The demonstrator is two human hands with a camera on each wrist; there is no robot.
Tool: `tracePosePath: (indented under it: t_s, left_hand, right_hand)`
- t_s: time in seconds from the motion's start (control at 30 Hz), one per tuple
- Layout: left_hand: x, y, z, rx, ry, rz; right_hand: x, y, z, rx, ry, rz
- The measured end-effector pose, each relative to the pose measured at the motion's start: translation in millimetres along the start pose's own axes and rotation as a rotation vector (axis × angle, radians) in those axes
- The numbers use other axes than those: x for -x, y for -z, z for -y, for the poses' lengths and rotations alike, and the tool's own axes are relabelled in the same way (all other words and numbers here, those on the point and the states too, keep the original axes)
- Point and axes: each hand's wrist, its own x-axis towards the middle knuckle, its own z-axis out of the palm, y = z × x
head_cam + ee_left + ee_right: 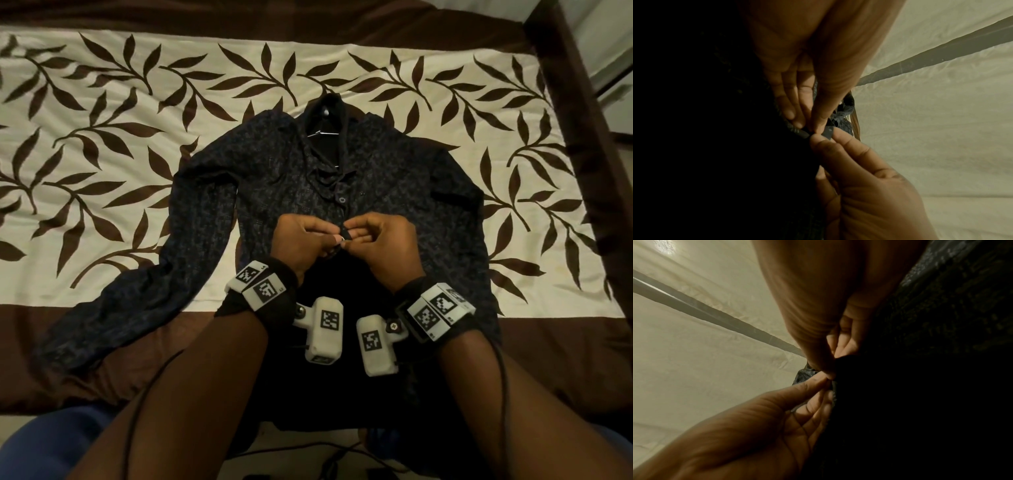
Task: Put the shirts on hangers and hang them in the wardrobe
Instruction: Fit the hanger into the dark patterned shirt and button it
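Both hands meet mid-placket: left hand (301,241) and right hand (383,241) each pinch the dark patterned long-sleeved shirt (274,178), lying flat on the leaf-print bed cover (120,102), fingers (819,123) grasping its front edges.

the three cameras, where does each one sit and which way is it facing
Head: on the head, looking down at the dark shirt on the leaf-print bedspread; both forearms, left hand and right hand show.
Left wrist: along the left hand to its fingertips at the shirt's front edge; the right hand shows opposite.
Right wrist: along the right hand; the left hand shows opposite.
All share both hands pinching the shirt.
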Motion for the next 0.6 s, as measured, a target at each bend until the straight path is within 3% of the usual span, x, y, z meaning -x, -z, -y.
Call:
tracePosePath:
  t_s: [0.43,0.6]
  left_hand:
    - [-5.8,-6.6,-24.1,0.005,0.261,0.053]
    - [-7.5,-10.2,-32.8,-0.010,0.337,0.076]
  right_hand:
    - [-0.2,-1.2,-8.6,0.393,0.383,-0.031]
    - [0.6,-4.6,-17.5,0.497,0.443,-0.078]
